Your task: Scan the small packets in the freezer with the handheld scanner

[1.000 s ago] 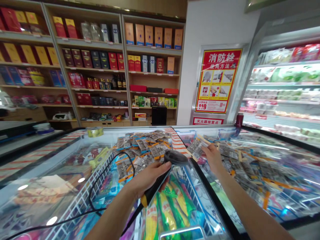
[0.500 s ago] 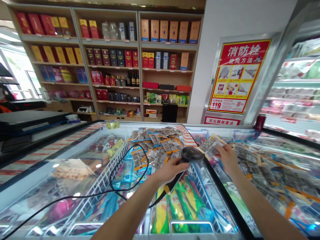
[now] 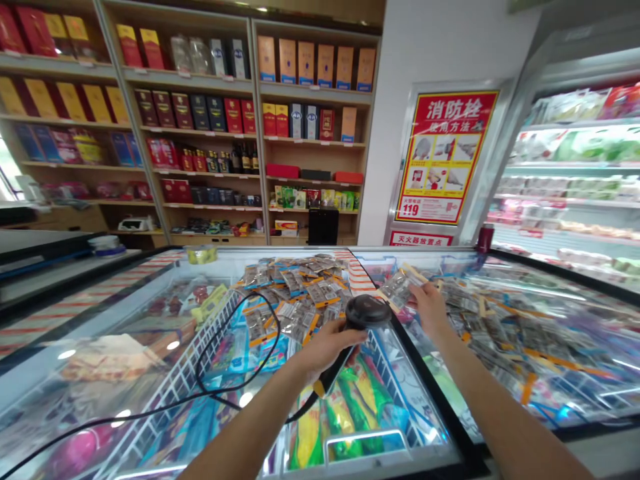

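Head view: two bare hands above a glass-topped freezer (image 3: 435, 387), the left with a scanner, the right with a packet.
Left hand (image 3: 325, 347): fingers curled round the scanner's handle, thumb lying across its neck below the head.
Scanner (image 3: 367, 312): black, tilted, its round head near the packet's lower left side.
Cord (image 3: 200, 395): black, looping over the glass at the left.
Right hand (image 3: 427, 307): thumb and fingers closed in a pinch on one edge of the packet.
Packet (image 3: 400, 288): flat, see-through, tilted, beyond the scanner head and to its right.
Left pile (image 3: 300, 290): similar packets heaped on the freezer top, beyond the left hand.
Right pile (image 3: 505, 333): more packets spread out, right of the right forearm.
Corn bags (image 3: 343, 413): green and yellow, beneath the glass.
Poster (image 3: 447, 157): red and yellow, on the wall.
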A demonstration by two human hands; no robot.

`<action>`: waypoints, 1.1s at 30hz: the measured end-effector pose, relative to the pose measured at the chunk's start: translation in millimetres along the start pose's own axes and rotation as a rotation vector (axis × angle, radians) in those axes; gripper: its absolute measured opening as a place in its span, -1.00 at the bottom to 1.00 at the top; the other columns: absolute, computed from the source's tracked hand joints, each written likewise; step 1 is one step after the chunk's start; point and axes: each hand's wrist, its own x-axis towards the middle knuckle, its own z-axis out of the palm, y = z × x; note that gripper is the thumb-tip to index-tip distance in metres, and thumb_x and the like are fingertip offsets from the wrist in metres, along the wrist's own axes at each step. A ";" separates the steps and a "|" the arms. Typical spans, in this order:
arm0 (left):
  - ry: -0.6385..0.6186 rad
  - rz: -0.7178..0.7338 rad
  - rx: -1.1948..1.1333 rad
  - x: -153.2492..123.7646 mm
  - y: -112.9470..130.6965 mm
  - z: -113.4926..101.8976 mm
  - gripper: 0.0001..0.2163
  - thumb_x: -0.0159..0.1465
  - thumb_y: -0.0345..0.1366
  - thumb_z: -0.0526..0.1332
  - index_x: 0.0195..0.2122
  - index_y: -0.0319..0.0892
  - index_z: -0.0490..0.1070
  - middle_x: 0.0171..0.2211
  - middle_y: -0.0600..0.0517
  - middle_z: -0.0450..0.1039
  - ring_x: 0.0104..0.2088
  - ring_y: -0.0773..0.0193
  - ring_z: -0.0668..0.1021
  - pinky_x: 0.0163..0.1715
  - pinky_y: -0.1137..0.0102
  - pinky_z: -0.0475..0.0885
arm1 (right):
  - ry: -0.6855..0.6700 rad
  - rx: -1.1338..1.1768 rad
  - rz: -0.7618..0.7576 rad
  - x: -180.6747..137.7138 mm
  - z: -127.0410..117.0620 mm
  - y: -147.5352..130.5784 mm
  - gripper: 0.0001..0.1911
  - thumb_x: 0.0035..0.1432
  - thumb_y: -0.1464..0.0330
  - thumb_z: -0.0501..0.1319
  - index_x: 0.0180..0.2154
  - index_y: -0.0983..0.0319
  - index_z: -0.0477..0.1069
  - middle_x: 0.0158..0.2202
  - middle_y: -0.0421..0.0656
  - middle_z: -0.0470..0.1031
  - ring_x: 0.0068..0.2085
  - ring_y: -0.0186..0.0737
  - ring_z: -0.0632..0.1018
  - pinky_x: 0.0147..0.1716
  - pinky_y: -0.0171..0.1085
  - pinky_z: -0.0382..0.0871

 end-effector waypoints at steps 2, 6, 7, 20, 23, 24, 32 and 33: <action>-0.007 -0.029 0.011 -3.2 3.5 0.7 -0.79 0.01 -0.17 0.20 -0.54 -0.22 0.27 -0.68 0.14 0.26 -0.67 0.43 0.30 -0.60 0.45 0.12 | -0.003 0.005 0.001 0.1 -0.5 -0.2 -0.72 -0.32 0.27 0.27 -0.45 0.21 0.32 -0.57 -0.30 0.42 -0.58 -0.36 0.40 -0.62 -0.37 0.30; -0.007 -0.076 0.022 -7.2 8.3 2.0 -0.77 0.00 -0.15 0.21 -0.57 -0.22 0.27 -0.70 0.15 0.25 -0.68 0.44 0.30 -0.62 0.46 0.10 | -0.003 0.008 -0.007 0.7 -1.7 -1.1 -0.69 -0.31 0.27 0.27 -0.41 0.22 0.35 -0.58 -0.30 0.42 -0.58 -0.36 0.41 -0.61 -0.36 0.31; -0.011 -0.081 0.024 -7.7 8.8 2.4 -0.77 0.00 -0.15 0.21 -0.57 -0.21 0.27 -0.71 0.16 0.24 -0.69 0.45 0.29 -0.62 0.46 0.10 | 0.000 0.007 -0.004 1.0 -1.9 -1.4 -0.70 -0.31 0.27 0.27 -0.41 0.22 0.35 -0.58 -0.30 0.42 -0.58 -0.36 0.41 -0.61 -0.36 0.31; -0.051 -0.128 0.014 -10.8 12.1 -1.5 -0.74 -0.03 -0.12 0.24 -0.55 -0.21 0.28 -0.68 0.14 0.29 -0.67 0.44 0.30 -0.61 0.46 0.13 | 0.002 0.022 0.001 0.3 -0.6 -5.0 -0.71 -0.35 0.26 0.29 -0.48 0.21 0.32 -0.59 -0.28 0.44 -0.59 -0.33 0.41 -0.62 -0.35 0.28; -0.039 -0.133 0.030 -11.3 14.4 -4.1 -0.75 0.00 -0.12 0.22 -0.52 -0.22 0.29 -0.69 0.14 0.29 -0.68 0.45 0.29 -0.62 0.47 0.11 | 0.001 0.017 0.012 -0.3 -0.9 -6.9 -0.71 -0.36 0.27 0.29 -0.48 0.21 0.31 -0.60 -0.28 0.44 -0.59 -0.33 0.41 -0.62 -0.35 0.28; -0.039 -0.137 0.028 -11.8 15.2 -4.3 -0.76 0.01 -0.12 0.21 -0.51 -0.22 0.29 -0.69 0.14 0.29 -0.69 0.46 0.29 -0.63 0.47 0.10 | -0.007 0.015 0.017 -0.7 -0.9 -7.7 -0.71 -0.36 0.27 0.29 -0.48 0.21 0.32 -0.60 -0.28 0.44 -0.60 -0.34 0.41 -0.63 -0.36 0.28; -0.046 -0.187 -0.031 -11.1 9.3 -0.2 -0.75 -0.03 -0.13 0.24 -0.51 -0.20 0.26 -0.68 0.15 0.30 -0.67 0.45 0.32 -0.61 0.47 0.14 | -0.032 0.030 0.019 -2.5 -0.6 -9.4 -0.67 -0.35 0.29 0.30 -0.42 0.23 0.34 -0.59 -0.28 0.44 -0.59 -0.34 0.42 -0.62 -0.36 0.29; -0.039 -0.192 -0.029 -10.4 7.9 -0.1 -0.74 -0.03 -0.12 0.24 -0.50 -0.20 0.27 -0.67 0.14 0.30 -0.67 0.44 0.32 -0.60 0.47 0.14 | -0.030 0.030 0.018 -2.1 -0.8 -9.1 -0.67 -0.35 0.29 0.30 -0.42 0.23 0.34 -0.59 -0.29 0.44 -0.59 -0.34 0.42 -0.62 -0.36 0.29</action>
